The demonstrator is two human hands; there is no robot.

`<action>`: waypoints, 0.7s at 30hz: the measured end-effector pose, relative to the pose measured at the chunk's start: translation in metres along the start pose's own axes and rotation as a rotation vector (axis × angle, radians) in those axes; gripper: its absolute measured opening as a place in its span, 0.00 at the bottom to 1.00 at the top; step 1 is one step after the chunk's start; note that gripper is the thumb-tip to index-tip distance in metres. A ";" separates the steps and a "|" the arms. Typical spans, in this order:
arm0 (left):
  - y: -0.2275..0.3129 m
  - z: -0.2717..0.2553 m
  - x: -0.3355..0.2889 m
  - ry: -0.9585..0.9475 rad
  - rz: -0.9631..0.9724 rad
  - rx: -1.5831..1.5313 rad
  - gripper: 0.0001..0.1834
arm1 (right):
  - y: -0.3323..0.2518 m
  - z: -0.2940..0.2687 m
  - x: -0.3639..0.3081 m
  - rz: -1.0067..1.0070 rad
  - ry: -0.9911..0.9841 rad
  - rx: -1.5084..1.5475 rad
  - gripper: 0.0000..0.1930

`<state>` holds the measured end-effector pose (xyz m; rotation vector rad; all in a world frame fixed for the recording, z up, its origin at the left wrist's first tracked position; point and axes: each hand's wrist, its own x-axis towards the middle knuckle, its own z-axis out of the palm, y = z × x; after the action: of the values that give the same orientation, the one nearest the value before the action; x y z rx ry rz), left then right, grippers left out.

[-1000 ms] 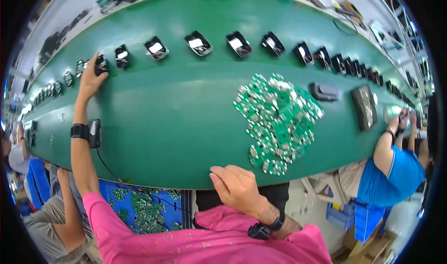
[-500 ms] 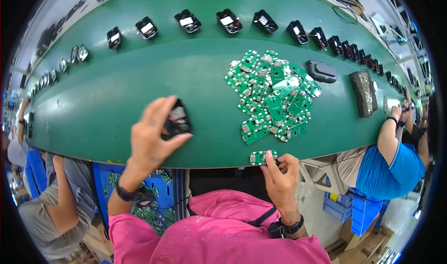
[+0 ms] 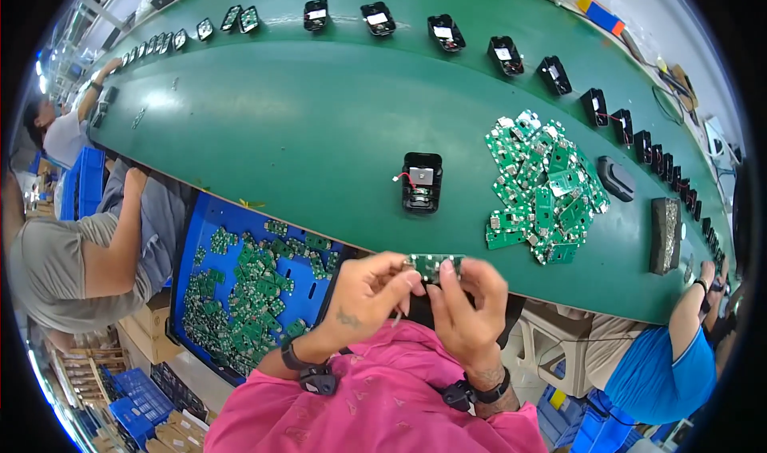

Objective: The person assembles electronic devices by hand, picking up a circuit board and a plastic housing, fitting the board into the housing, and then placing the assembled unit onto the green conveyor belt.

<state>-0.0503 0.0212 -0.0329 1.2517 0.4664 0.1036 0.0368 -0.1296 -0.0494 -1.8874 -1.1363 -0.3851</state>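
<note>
Green circuit board (image 3: 427,267) now pinched in both my hands.
My left hand (image 3: 359,295) has set the open black housing (image 3: 422,183) on the green bench (image 3: 319,149), freeing it to pinch the board's left end; my right hand (image 3: 473,305) grips the other.

The person wore a bright pink top (image 3: 359,409), its near front scattered with small, faint outlined motifs too fine to make out. Its loose sleeves, one at the left (image 3: 254,401) and one at the right, left the forearms bare. On the left wrist sat a plain black band (image 3: 296,355) with a rounded dark pod (image 3: 318,381) beside it; the right wrist carried another black band (image 3: 494,389) and a similar, boxier pod (image 3: 458,395). Both hands were ungloved. A small tattoo (image 3: 348,318) marked the left hand, and denser inked patterning (image 3: 487,375) the right wrist.
</note>
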 end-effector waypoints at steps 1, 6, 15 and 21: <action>0.001 -0.006 0.004 0.021 -0.003 -0.039 0.09 | -0.004 -0.001 0.007 0.165 0.027 0.101 0.16; -0.003 -0.029 0.012 0.030 0.078 -0.064 0.13 | 0.004 -0.003 0.043 0.521 -0.148 0.430 0.05; -0.004 -0.047 0.014 0.236 0.146 -0.004 0.16 | 0.020 0.033 0.089 0.217 -0.063 0.148 0.05; -0.002 -0.052 0.015 0.215 0.124 -0.004 0.16 | 0.027 0.038 0.090 0.209 -0.046 0.092 0.05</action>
<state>-0.0580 0.0714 -0.0510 1.2712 0.5737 0.3467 0.1005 -0.0539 -0.0283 -1.9199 -0.9583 -0.1706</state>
